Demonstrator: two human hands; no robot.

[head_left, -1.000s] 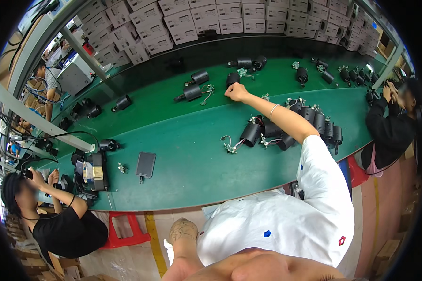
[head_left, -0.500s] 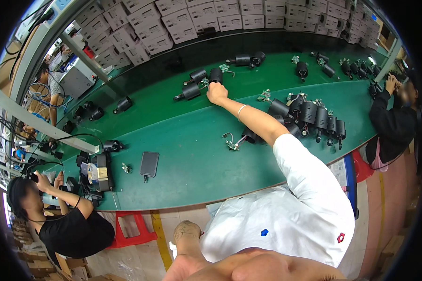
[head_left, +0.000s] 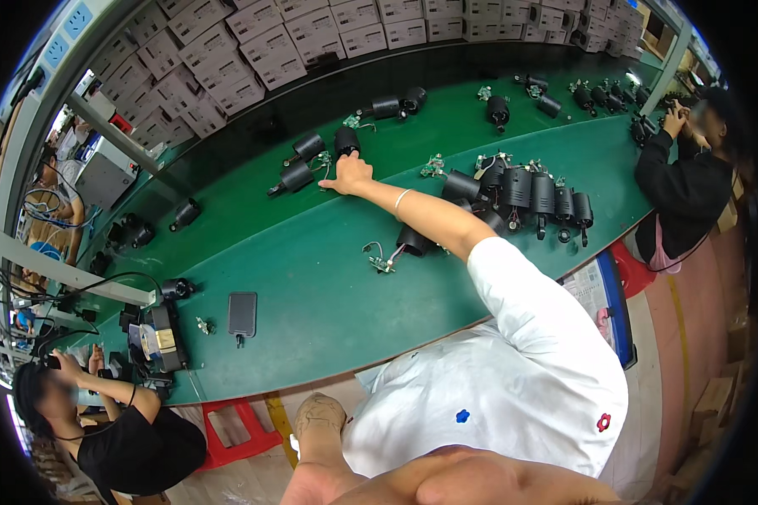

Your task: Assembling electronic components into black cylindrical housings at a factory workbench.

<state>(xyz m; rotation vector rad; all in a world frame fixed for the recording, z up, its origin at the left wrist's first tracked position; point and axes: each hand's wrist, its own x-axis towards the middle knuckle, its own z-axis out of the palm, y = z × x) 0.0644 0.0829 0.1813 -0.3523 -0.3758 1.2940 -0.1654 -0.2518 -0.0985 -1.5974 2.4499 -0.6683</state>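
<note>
My right hand (head_left: 350, 173) reaches across the green bench to a black cylindrical housing (head_left: 346, 140) standing at the far side. Its fingertips touch the near end of this housing, while the thumb sticks out to the left, apart from the fingers. By the thumb lies a small green circuit board (head_left: 324, 158). Just left of it, another black cylindrical housing (head_left: 296, 176) lies on its side, with one more behind it. My left arm is bent at the bottom of the view; its hand (head_left: 316, 484) is close to the camera, and its fingers are not visible.
A cluster of black housings (head_left: 516, 187) with circuit boards lies right of my forearm. A dark flat phone-like device (head_left: 242, 314) rests on the near left of the bench. Co-workers sit at both ends. White boxes (head_left: 269, 59) are stacked along the back.
The view has shifted, moving the bench items leftward in the picture. My right thumb has spread out to the left, away from the fingers, which remain at the same housing.
</note>
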